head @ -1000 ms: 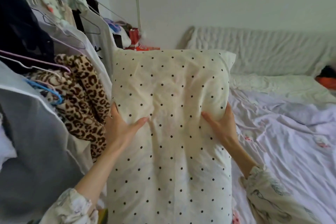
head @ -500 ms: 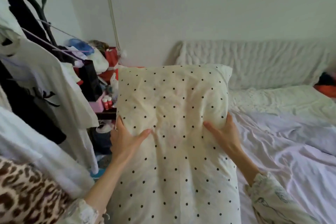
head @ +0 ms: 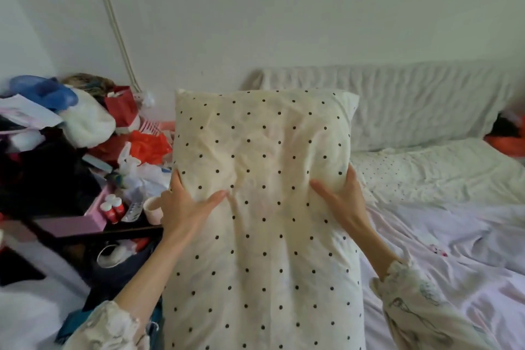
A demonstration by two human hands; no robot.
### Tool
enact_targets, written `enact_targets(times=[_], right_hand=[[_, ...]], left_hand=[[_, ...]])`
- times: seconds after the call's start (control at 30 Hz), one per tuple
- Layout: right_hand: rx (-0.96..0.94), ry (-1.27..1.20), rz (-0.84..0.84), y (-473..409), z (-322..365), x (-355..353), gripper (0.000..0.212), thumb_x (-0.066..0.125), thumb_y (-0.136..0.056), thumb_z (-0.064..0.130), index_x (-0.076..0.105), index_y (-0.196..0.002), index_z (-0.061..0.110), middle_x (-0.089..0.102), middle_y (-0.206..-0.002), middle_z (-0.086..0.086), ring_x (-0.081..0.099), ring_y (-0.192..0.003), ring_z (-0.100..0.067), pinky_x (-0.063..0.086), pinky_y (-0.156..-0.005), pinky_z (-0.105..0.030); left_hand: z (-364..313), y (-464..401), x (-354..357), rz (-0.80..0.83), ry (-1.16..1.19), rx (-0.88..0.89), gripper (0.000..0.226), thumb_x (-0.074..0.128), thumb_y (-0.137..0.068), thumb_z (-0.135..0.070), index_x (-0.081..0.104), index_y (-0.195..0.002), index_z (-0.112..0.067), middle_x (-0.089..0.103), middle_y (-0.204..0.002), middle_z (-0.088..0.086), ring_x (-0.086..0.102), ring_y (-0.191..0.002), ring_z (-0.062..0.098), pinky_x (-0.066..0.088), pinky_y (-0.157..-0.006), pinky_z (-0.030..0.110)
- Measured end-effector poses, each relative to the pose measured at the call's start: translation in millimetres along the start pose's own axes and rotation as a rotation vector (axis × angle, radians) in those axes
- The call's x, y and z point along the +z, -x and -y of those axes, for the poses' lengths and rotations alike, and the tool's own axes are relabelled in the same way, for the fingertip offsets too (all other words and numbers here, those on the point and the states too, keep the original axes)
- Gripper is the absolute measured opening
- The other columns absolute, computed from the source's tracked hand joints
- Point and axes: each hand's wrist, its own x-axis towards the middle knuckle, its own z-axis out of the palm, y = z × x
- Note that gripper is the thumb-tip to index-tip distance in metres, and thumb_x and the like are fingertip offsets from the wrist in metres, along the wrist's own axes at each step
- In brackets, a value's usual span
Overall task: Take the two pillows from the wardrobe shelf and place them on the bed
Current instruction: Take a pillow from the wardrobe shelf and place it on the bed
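Note:
A cream pillow [head: 264, 207] with black dots stands upright in front of me, filling the middle of the view. My left hand [head: 184, 207] grips its left edge, thumb on the front face. My right hand [head: 341, 202] grips its right edge the same way. The bed [head: 454, 250] with a pale pink sheet lies to the right and behind the pillow. A second pillow [head: 434, 173], white with small dots, lies flat at the head of the bed. The wardrobe shelf is out of view.
A cluttered dark side table [head: 85, 221] stands to the left with a pink box [head: 71, 226], small red bottles [head: 113, 209], a white cup [head: 152, 210], bags and clothes. A padded headboard [head: 412, 105] runs along the white wall. Something orange [head: 505, 145] sits at far right.
I have turned right, away from the hanging clothes, which have left the view. The side table and more of the bed have come into view. Both hands keep the same hold.

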Motion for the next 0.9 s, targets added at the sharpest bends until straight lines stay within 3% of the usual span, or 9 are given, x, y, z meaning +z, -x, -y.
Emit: enact_targets(times=[0.1,0.2,0.43,0.6,0.73,0.9], right_hand=[[0.013,-0.011,0.0,-70.9,-2.3,19.1,0.09,0.074,-0.066,0.051,0.029,-0.139,0.025,0.05,-0.13,-0.006,0.051,-0.114,-0.025,0.044,-0.096,-0.051],[0.015,-0.032,-0.002,-141.1,3.1,30.3,0.087,0.074,-0.067,0.049,0.031,-0.139,0.025,0.05,-0.13,-0.007,0.052,-0.113,-0.026,0.044,-0.096,-0.051],[0.002,-0.047,-0.031,-267.8,17.2,43.3,0.087,0.074,-0.067,0.049,0.03,-0.138,0.026,0.052,-0.127,-0.004,0.052,-0.113,-0.025,0.045,-0.095,-0.051],[0.04,-0.062,-0.099,-339.3,5.7,45.7,0.08,0.074,-0.068,0.046,0.035,-0.134,0.024,0.054,-0.125,-0.003,0.054,-0.112,-0.025,0.046,-0.093,-0.05],[0.1,-0.074,-0.199,-389.1,-19.4,46.5,0.076,0.075,-0.069,0.045,0.037,-0.131,0.023,0.055,-0.122,0.0,0.054,-0.111,-0.024,0.047,-0.092,-0.048],[0.199,-0.085,-0.365,-450.3,-57.0,46.6,0.075,0.075,-0.07,0.043,0.037,-0.131,0.022,0.055,-0.118,0.001,0.056,-0.106,-0.022,0.049,-0.089,-0.042]], left_hand=[[-10.7,-63.3,36.2,-0.003,-0.039,-0.025,0.122,0.078,-0.05,-0.065,0.012,-0.145,-0.027,0.035,-0.144,0.018,0.034,-0.132,0.037,0.034,-0.104,0.051],[-29.4,-123.8,68.7,-0.013,0.012,0.048,0.119,0.081,-0.052,-0.059,0.013,-0.145,-0.028,0.03,-0.15,0.012,0.03,-0.136,0.032,0.03,-0.106,0.047],[-70.4,-239.0,126.0,-0.019,-0.004,0.054,0.116,0.08,-0.049,-0.062,0.021,-0.142,-0.027,0.042,-0.142,0.009,0.04,-0.129,0.031,0.037,-0.103,0.048],[-96.8,-314.3,178.8,0.102,0.017,0.085,0.121,0.078,-0.041,-0.065,0.024,-0.141,-0.023,0.046,-0.136,0.012,0.044,-0.126,0.031,0.039,-0.102,0.053],[-111.9,-373.3,238.3,0.149,-0.069,0.098,0.119,0.078,-0.046,-0.065,0.021,-0.143,-0.025,0.043,-0.134,0.016,0.039,-0.126,0.034,0.037,-0.102,0.056],[-129.7,-452.5,331.3,0.355,-0.071,0.179,0.113,0.078,-0.049,-0.064,0.024,-0.142,-0.028,0.044,-0.137,0.013,0.038,-0.129,0.032,0.036,-0.104,0.052]])
